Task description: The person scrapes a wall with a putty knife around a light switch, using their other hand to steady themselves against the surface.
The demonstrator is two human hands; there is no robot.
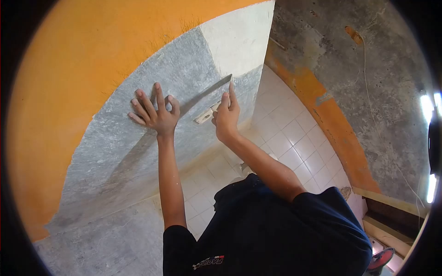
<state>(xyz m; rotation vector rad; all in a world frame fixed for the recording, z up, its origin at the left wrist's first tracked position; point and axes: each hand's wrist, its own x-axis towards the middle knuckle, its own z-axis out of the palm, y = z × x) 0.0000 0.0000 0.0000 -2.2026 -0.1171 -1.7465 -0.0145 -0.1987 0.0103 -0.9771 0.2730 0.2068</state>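
My left hand (pixel 159 115) lies against the bare grey part of the wall (pixel 170 60), fingers spread, holding nothing. My right hand (pixel 228 117) is closed, with its index finger stretched up along a thin flat tool that looks like a scraper (pixel 231 79). The handle is hidden in the palm. Its tip meets the wall at the border between grey plaster and a patch of pale paint (pixel 239 34). Just left of the right hand, a white wall socket (pixel 206 114) is set in the wall. A dark shadow runs from the tool's tip down toward my left hand.
Orange paint (pixel 73 55) curves along the left side of the wall. White floor tiles (pixel 281 131) lie below, beyond the wall's edge. Another grey wall (pixel 391 87) with an orange band (pixel 331 119) and a hanging thin wire (pixel 366 78) stands at right.
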